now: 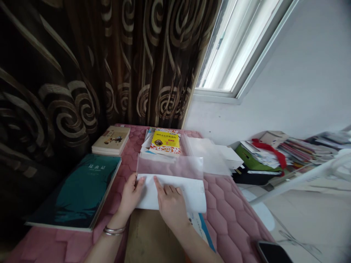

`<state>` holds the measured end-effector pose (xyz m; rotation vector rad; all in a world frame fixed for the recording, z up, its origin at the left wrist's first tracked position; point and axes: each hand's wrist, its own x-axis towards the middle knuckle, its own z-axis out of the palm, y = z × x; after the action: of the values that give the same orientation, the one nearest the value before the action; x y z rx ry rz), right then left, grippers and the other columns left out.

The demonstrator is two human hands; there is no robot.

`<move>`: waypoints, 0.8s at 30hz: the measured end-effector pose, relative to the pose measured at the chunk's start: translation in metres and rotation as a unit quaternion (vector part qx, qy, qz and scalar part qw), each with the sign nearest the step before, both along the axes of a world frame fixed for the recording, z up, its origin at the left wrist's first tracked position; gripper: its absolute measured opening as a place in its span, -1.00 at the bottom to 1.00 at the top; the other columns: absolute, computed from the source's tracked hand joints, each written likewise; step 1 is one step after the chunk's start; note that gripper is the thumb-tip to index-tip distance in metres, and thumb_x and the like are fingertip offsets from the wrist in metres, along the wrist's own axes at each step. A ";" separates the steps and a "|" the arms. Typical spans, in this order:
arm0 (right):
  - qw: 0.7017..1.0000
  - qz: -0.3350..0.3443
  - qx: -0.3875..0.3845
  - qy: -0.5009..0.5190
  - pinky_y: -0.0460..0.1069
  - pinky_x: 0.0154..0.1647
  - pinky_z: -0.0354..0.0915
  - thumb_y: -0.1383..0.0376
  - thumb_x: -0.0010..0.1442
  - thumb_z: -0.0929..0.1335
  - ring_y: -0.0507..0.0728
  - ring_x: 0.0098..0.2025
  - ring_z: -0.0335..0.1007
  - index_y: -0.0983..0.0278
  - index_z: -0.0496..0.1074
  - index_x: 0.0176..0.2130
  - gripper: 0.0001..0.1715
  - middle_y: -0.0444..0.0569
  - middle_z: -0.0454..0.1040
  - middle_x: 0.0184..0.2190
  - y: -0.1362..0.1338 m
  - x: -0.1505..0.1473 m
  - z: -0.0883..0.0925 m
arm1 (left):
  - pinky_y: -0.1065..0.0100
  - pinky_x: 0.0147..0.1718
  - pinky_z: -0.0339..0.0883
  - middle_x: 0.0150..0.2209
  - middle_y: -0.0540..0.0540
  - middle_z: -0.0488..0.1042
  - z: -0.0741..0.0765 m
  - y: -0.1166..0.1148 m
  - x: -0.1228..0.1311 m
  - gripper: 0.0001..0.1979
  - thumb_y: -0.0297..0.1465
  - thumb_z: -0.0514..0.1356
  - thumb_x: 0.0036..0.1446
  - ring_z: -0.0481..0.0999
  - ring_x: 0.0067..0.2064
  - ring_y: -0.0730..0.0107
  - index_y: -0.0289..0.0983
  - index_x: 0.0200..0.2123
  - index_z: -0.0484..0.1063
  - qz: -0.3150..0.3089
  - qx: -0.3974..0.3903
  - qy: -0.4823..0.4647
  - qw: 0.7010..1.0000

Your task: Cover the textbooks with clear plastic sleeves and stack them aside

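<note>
Cardboard (pixel 153 237), brown and flat, is seen nearest, at the lower edge of the pink quilted counter (pixel 233 223), between the two forearms. A dark phone (pixel 274 252) is laid at the near right corner, well apart from the hands. A printed sheet with a blue edge (pixel 202 228) is partly hidden under the right forearm. Thin metal bangles (pixel 114 230) are worn on the left wrist.

Just beyond the cardboard, a white folded sheet (pixel 192 193) is spread across the middle of the counter. The right hand (pixel 170 204) is laid palm down on it, its grip fully opened and the fingers stretched flat; nothing is clasped. The left hand (pixel 130 195) is set at the sheet's left edge with its fingertips on the paper; whether the edge is pinched by that grip cannot be told. A translucent plastic cover (pixel 170 167) is joined to the sheet's far edge, and the pink quilting is seen through it.

To the left, a large teal book (pixel 82 186) is laid flat, with a beige stack of books (pixel 111 140) behind it. Behind the cover, a yellow booklet (pixel 166 140) is set on top of a pile of booklets, with clear plastic sleeves (pixel 205 149) just beside it. Farther right, a cluttered heap of books with a red ribbon (pixel 270 149) is seen. A brown swirl-patterned curtain (pixel 109 62) and a window (pixel 236 47) are seen farthest back.
</note>
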<state>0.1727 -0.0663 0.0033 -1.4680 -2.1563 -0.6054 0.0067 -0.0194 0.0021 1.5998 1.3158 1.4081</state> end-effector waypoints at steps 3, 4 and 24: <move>1.000 -0.016 0.020 0.000 0.08 -0.35 0.09 0.46 0.27 0.23 0.15 -0.42 0.32 0.36 0.15 0.28 -0.40 -0.07 0.43 -0.48 0.001 -0.002 -0.002 | 0.41 -0.41 0.28 -0.48 0.03 0.43 0.000 0.000 0.001 -0.74 -0.15 0.12 0.13 0.40 -0.43 0.39 -0.24 -0.38 0.37 -0.003 -0.006 -0.004 1.000; 0.999 -0.022 0.026 0.003 0.08 -0.35 0.09 0.45 0.29 0.22 0.15 -0.42 0.31 0.38 0.12 0.29 -0.40 -0.07 0.43 -0.47 0.001 -0.002 -0.003 | 0.41 -0.41 0.28 -0.50 0.03 0.42 0.000 0.000 0.001 -0.74 -0.15 0.13 0.12 0.40 -0.44 0.39 -0.24 -0.40 0.36 0.000 -0.007 -0.004 1.000; 0.939 -0.113 -0.017 0.323 0.14 -0.13 0.20 0.12 0.09 0.38 0.24 -0.13 0.28 0.19 0.55 -0.25 -0.74 0.05 0.37 -0.14 0.016 0.108 0.011 | 0.40 -0.41 0.28 -0.50 0.03 0.43 -0.003 0.004 -0.001 -0.70 -0.09 0.17 0.08 0.40 -0.42 0.38 -0.23 -0.40 0.37 0.044 -0.013 -0.035 0.998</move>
<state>0.2809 -0.0499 0.0140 -1.6554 -1.5069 -0.1162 0.0054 -0.0151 -0.0010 1.4780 1.3731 1.4793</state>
